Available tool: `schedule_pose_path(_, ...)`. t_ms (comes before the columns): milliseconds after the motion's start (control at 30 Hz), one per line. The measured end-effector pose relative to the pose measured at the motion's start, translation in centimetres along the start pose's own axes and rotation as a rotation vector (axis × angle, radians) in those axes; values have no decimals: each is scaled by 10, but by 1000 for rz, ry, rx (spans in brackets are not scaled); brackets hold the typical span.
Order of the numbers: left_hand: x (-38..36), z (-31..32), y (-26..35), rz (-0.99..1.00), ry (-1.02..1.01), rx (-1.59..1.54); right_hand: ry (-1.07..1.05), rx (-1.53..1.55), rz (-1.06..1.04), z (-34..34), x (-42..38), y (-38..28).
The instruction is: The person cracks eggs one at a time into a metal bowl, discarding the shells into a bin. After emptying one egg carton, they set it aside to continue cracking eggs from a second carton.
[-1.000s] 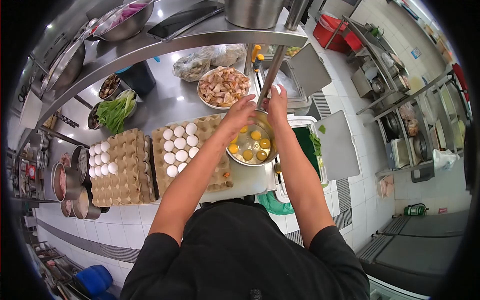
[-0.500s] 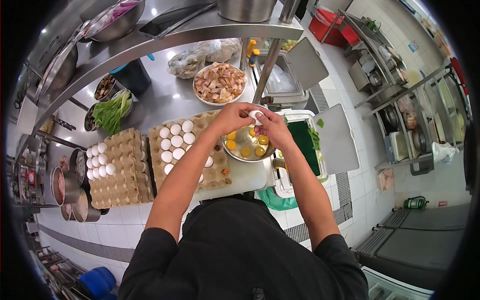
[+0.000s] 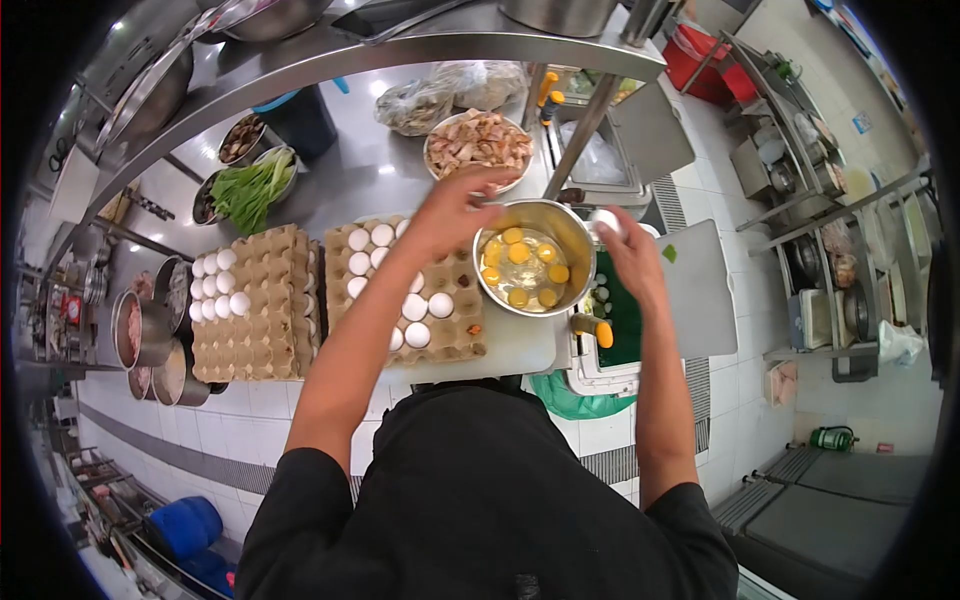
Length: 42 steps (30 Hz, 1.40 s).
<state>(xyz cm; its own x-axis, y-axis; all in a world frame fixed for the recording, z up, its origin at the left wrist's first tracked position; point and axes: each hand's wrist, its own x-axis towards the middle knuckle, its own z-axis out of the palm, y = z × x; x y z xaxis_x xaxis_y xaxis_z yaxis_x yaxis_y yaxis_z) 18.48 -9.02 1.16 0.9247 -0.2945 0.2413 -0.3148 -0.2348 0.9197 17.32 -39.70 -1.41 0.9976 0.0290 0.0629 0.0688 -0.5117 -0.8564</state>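
Note:
A metal pot [image 3: 585, 235] holds several raw egg yolks [image 3: 518, 252] in clear egg white. My left hand [image 3: 450, 218] is over the pot's left side and the egg carton, fingers apart with nothing in them. To the right of the pot, my right hand [image 3: 632, 252] grips a white eggshell [image 3: 603, 221] between thumb and fingers. Below that hand, more shells [image 3: 601, 292] lie in a bin lined in green [image 3: 622, 325]. Several whole white eggs [image 3: 415, 335] sit in the cardboard egg carton [image 3: 455, 345] left of the pot, partly hidden by my left forearm.
A second stack of egg cartons [image 3: 250, 340] stands further left. Behind the pot is a bowl of chopped raw meat [image 3: 480, 145], beside plastic bags [image 3: 415, 105]. Leafy greens [image 3: 250, 190] sit at the back left. A metal shelf [image 3: 400, 50] crosses overhead, its post [image 3: 585, 135] near the pot.
My hands have parted from over the pot. The right moved right to the bin with the shell; the left moved left, opened. Another yolk appears to be in the pot. The view has shifted.

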Motion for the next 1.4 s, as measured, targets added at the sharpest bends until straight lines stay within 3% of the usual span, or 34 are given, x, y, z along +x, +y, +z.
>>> schedule_pose_path(33,-14,-19,-3,-53,50,126,135,-296,-92,-11,-4,1)
schedule_pose_path(133,-67,-52,-10,-309,68,479,196,-91,-101,-20,-17,-24)
schedule_pose_path(200,-112,-46,-29,-460,-60,563,-59,152,88,1,-38,-69)
schedule_pose_path(233,-130,-37,-28,-507,-119,553,-163,160,-73,27,-47,-71)
schedule_pose_path(267,-148,-27,-27,-479,-207,686,-344,126,-11,44,-60,-102)
schedule_pose_path(333,-178,-10,-30,-458,-214,771,-515,34,-336,111,-76,-83)
schedule_pose_path(400,-191,-1,-32,-441,-212,854,-490,-261,-467,162,-92,-68)
schedule_pose_path(500,-202,3,-33,-396,-110,877,-485,-467,-448,204,-97,-40)
schedule_pose_path(600,-210,-4,-39,-280,-36,804,-487,-461,-471,214,-92,-28)
schedule_pose_path(700,-218,-16,-47,-393,79,534,-440,-285,-469,202,-97,-39)
schedule_pose_path(767,-220,-23,-63,-433,412,-299,-408,-165,-433,178,-96,-59)
schedule_pose_path(833,-203,-34,-59,-399,563,-578,-223,106,-377,157,-87,-72)
schedule_pose_path(867,-191,-38,-54,-342,588,-784,-22,195,-536,158,-67,-50)
schedule_pose_path(900,-174,-41,-45,-331,588,-820,21,540,-337,146,-51,-53)
schedule_pose_path(933,-161,-42,-49,-304,528,-848,148,501,-227,132,-28,-42)
schedule_pose_path(1000,-129,-40,-61,-269,457,-878,333,699,15,93,18,-45)
schedule_pose_path(1067,-89,-22,-71,-427,376,-735,609,927,91,79,55,-37)
schedule_pose_path(1100,-69,-10,-59,-454,349,-682,616,930,83,79,71,-33)
schedule_pose_path(1167,-33,15,-37,-475,313,-629,853,848,259,82,99,-17)
schedule_pose_path(1233,-9,34,-28,-396,191,-553,420,802,295,86,109,-11)
schedule_pose_path(1300,7,47,-27,-375,126,-497,355,854,356,85,99,-13)
schedule_pose_path(1400,22,59,-25,-287,58,-331,190,1105,260,68,81,-9)
